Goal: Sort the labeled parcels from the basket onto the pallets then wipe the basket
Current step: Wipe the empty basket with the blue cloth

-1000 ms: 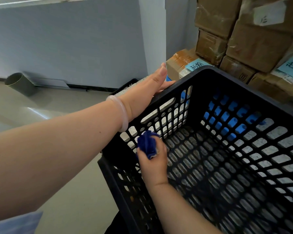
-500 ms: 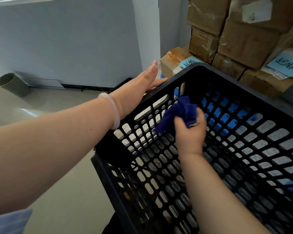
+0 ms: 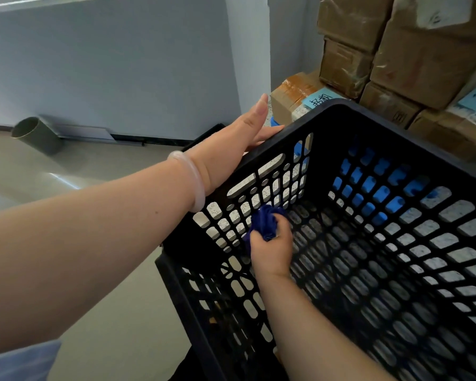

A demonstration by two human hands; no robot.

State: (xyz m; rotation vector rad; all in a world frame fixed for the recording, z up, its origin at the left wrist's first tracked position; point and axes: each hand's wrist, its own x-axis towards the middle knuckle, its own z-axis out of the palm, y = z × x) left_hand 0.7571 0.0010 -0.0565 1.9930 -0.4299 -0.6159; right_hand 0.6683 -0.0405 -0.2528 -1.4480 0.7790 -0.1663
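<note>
A black perforated plastic basket [image 3: 412, 138] fills the right half of the view, tilted, with no parcels inside. My left hand [image 3: 231, 149] holds its left rim, thumb up and fingers over the outer edge. My right hand [image 3: 272, 248] is inside the basket and grips a bunched dark blue cloth [image 3: 264, 221], pressed against the lower part of the left wall near the floor of the basket.
Stacked cardboard parcels [image 3: 423, 59] stand behind the basket at the upper right, some with light blue labels [image 3: 320, 99]. A blue pallet [image 3: 368, 185] shows through the basket holes. A grey tube [image 3: 36, 133] lies on the floor by the wall at left.
My right hand with the cloth swept from low on the left wall up toward the far corner, then back down to the lower left wall. The left hand stayed on the rim.
</note>
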